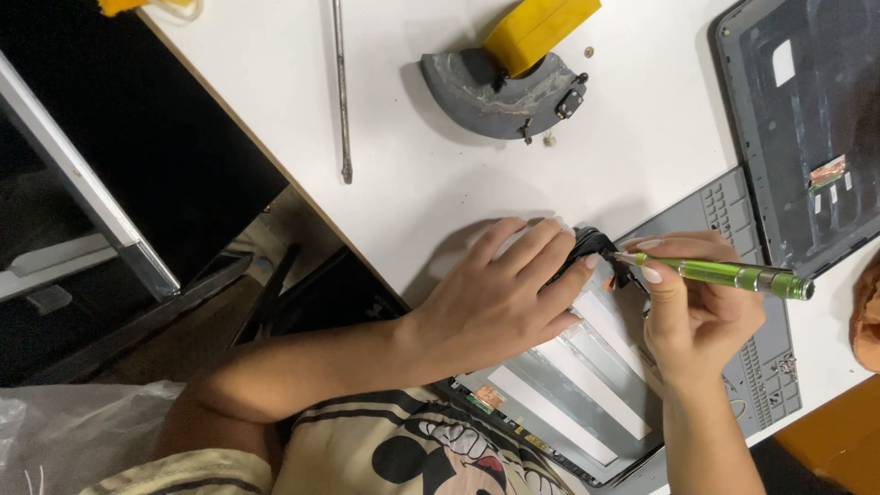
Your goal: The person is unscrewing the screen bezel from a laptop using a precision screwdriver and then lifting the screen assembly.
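My left hand lies flat with its fingers pressing on a black hinge piece at the corner of an opened laptop panel with grey and white strips. My right hand holds a green screwdriver, gripped like a pen, its tip pointing at the black hinge piece next to my left fingertips. The panel rests on a grey work mat.
A dark laptop cover lies at the top right. A grey half-round base with a yellow part stands on the white table, with small screws beside it. A thin metal rod lies at the left. The table's edge runs diagonally at left.
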